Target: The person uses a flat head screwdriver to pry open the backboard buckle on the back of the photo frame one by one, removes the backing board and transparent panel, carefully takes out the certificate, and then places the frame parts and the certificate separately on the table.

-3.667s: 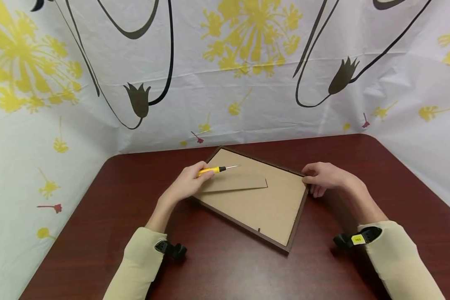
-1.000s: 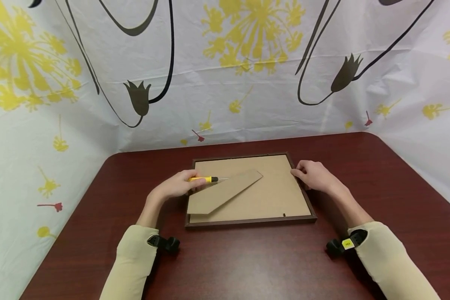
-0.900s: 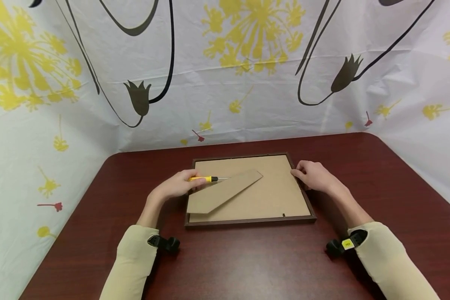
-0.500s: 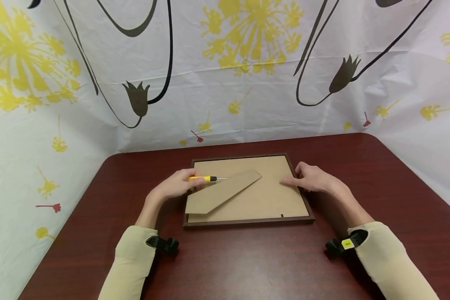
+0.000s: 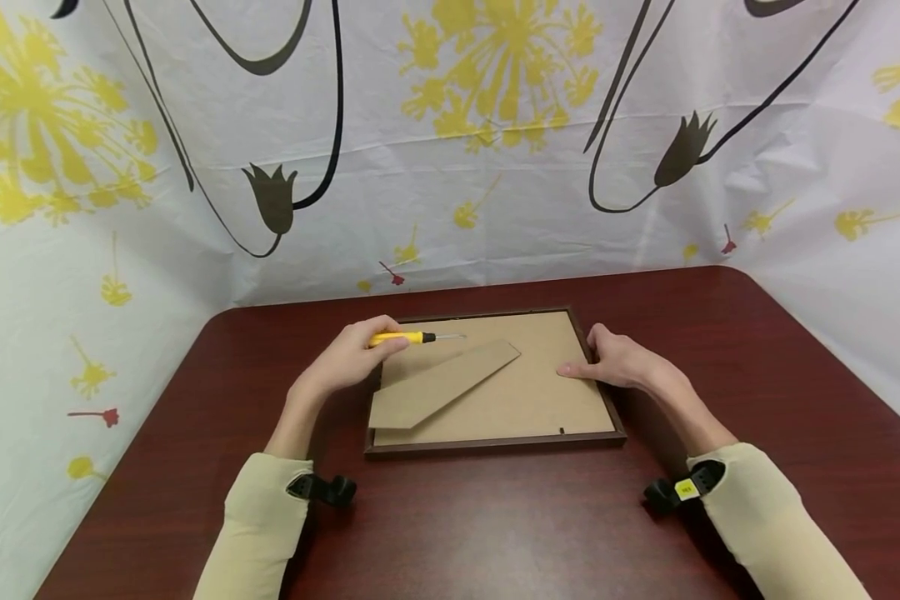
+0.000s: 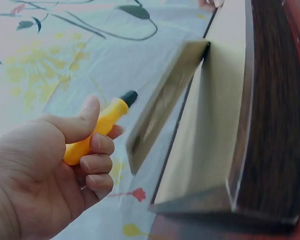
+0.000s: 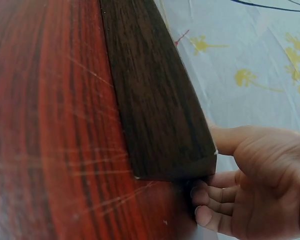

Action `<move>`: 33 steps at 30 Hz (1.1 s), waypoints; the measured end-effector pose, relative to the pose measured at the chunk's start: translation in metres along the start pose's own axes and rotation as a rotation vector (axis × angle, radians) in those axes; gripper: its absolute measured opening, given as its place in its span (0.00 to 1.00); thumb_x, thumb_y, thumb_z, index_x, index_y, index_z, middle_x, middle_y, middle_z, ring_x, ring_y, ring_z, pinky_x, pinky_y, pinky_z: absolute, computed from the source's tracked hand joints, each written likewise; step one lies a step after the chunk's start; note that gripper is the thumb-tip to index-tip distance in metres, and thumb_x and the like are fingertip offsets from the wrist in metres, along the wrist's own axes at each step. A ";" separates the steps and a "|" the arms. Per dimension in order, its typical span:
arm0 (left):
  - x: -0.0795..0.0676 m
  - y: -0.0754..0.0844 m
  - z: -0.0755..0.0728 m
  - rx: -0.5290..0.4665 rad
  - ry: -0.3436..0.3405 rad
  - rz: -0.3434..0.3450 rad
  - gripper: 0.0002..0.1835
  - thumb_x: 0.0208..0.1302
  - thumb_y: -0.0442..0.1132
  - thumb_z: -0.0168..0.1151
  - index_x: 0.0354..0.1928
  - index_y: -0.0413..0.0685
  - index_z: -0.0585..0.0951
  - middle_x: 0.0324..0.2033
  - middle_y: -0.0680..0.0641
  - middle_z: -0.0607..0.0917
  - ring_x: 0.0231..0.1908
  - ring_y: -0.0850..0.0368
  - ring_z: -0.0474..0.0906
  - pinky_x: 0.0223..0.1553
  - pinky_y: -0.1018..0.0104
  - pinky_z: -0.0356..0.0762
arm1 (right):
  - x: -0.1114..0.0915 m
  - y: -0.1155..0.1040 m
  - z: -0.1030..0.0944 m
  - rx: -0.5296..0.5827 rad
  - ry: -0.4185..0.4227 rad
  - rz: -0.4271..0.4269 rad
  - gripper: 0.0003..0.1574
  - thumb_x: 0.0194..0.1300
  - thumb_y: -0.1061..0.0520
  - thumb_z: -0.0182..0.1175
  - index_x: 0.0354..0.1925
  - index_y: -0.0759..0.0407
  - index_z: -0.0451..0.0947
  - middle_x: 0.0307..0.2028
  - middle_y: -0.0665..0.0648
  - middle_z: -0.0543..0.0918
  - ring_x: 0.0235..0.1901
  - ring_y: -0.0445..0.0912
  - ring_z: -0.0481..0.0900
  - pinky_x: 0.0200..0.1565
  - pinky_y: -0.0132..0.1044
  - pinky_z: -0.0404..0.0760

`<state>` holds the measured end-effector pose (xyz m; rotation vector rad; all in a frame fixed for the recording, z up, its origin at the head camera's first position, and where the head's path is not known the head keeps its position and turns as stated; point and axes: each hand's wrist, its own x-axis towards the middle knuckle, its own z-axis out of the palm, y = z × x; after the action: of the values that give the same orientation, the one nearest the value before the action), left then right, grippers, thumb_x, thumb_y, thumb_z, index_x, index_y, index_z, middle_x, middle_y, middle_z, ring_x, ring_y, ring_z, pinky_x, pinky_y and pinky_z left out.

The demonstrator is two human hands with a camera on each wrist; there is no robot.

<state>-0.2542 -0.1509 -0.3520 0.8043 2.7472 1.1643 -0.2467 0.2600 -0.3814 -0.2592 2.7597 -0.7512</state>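
Observation:
A picture frame (image 5: 495, 446) lies face down on the table, its tan backing board (image 5: 547, 400) showing inside a dark brown wooden rim. An easel leg (image 5: 442, 387) of the same tan board slants across it, its wide end at the frame's left side. My left hand (image 5: 348, 354) grips the yellow handle of a screwdriver (image 5: 405, 338) over the back left part, its thin metal shaft pointing right. In the left wrist view, fingers curl round that handle. My right hand (image 5: 618, 358) holds the frame's right edge, thumb on the backing, other fingers at the outer side.
The dark red-brown table (image 5: 450, 525) runs under everything. A white sheet (image 5: 450, 192) with yellow and grey plant prints hangs behind it and at both sides. A black tab (image 5: 562, 431) sticks up near the frame's front edge.
The frame has turned from a slant to lie nearly square to me. My right thumb has moved inward onto the backing; my left hand has lifted slightly away with the screwdriver.

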 end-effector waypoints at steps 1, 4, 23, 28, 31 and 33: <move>0.000 0.003 0.001 -0.015 -0.001 -0.004 0.12 0.75 0.44 0.60 0.50 0.43 0.80 0.33 0.40 0.80 0.30 0.51 0.73 0.35 0.60 0.73 | 0.000 0.000 0.000 0.000 0.000 0.003 0.43 0.64 0.33 0.66 0.47 0.67 0.61 0.32 0.59 0.70 0.38 0.53 0.71 0.38 0.44 0.68; 0.000 0.012 0.003 -0.061 -0.004 -0.009 0.11 0.75 0.42 0.60 0.50 0.43 0.78 0.34 0.36 0.81 0.30 0.48 0.74 0.35 0.60 0.73 | -0.001 -0.001 0.000 -0.002 0.004 0.016 0.44 0.63 0.33 0.67 0.49 0.67 0.61 0.33 0.60 0.71 0.39 0.53 0.72 0.40 0.44 0.69; 0.019 0.052 0.048 -0.260 -0.026 0.065 0.10 0.74 0.44 0.62 0.44 0.44 0.79 0.30 0.47 0.79 0.30 0.52 0.73 0.31 0.66 0.69 | 0.002 0.000 0.000 0.041 -0.021 0.057 0.44 0.63 0.32 0.66 0.48 0.66 0.59 0.35 0.61 0.70 0.40 0.55 0.71 0.41 0.45 0.69; 0.023 0.061 0.058 -0.270 -0.031 0.064 0.10 0.74 0.42 0.61 0.44 0.41 0.79 0.31 0.44 0.81 0.32 0.52 0.76 0.31 0.67 0.71 | 0.001 -0.003 0.000 0.068 -0.021 0.058 0.42 0.64 0.34 0.67 0.48 0.66 0.59 0.34 0.60 0.68 0.40 0.55 0.70 0.41 0.46 0.68; 0.026 0.065 0.063 -0.264 -0.037 0.052 0.09 0.74 0.42 0.62 0.44 0.42 0.79 0.33 0.42 0.82 0.33 0.52 0.78 0.33 0.68 0.73 | -0.001 -0.005 0.000 0.072 -0.015 0.052 0.41 0.64 0.35 0.67 0.46 0.66 0.59 0.32 0.59 0.66 0.40 0.55 0.69 0.40 0.46 0.67; 0.027 0.068 0.066 -0.276 -0.049 0.041 0.10 0.74 0.42 0.62 0.45 0.42 0.79 0.34 0.42 0.82 0.34 0.52 0.78 0.35 0.68 0.74 | -0.001 -0.005 0.000 0.068 -0.009 0.049 0.41 0.65 0.35 0.67 0.45 0.66 0.59 0.32 0.58 0.65 0.40 0.55 0.69 0.40 0.46 0.67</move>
<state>-0.2319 -0.0551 -0.3490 0.8434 2.4657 1.4682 -0.2453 0.2558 -0.3791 -0.1808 2.7152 -0.8274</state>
